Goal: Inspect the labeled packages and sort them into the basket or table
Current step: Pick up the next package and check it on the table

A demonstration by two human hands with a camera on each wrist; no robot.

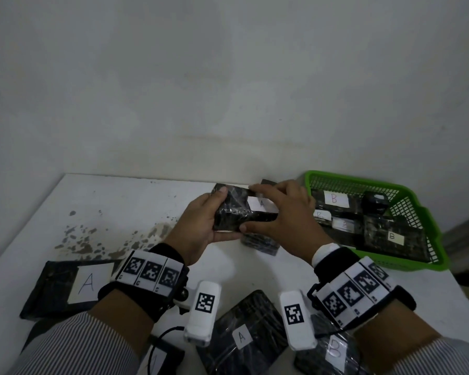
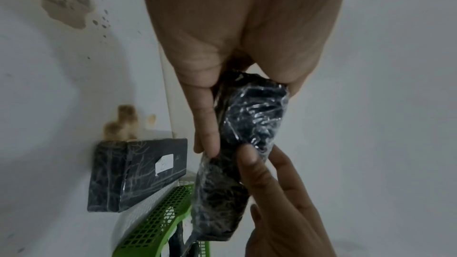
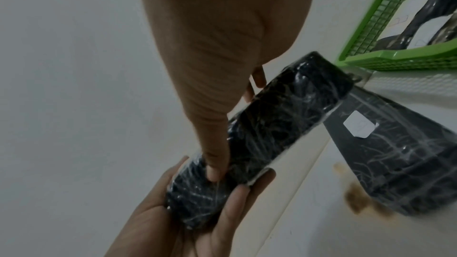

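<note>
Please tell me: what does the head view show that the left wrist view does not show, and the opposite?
Only the head view shows the A label on the held package, the B-labelled packages inside the green basket, and A packages lying on the table.

Only the left wrist view shows the held package's unlabelled underside.

Both show the left hand and right hand gripping that package beside the basket.

Both our hands on one black wrapped package [image 3: 284, 124]

Our right hand [image 3: 210, 46] pinches it from above — our left hand [image 3: 197, 212] cups its lower end; a second labelled package [image 3: 395, 153] lies beside the green basket [image 3: 395, 60].
</note>
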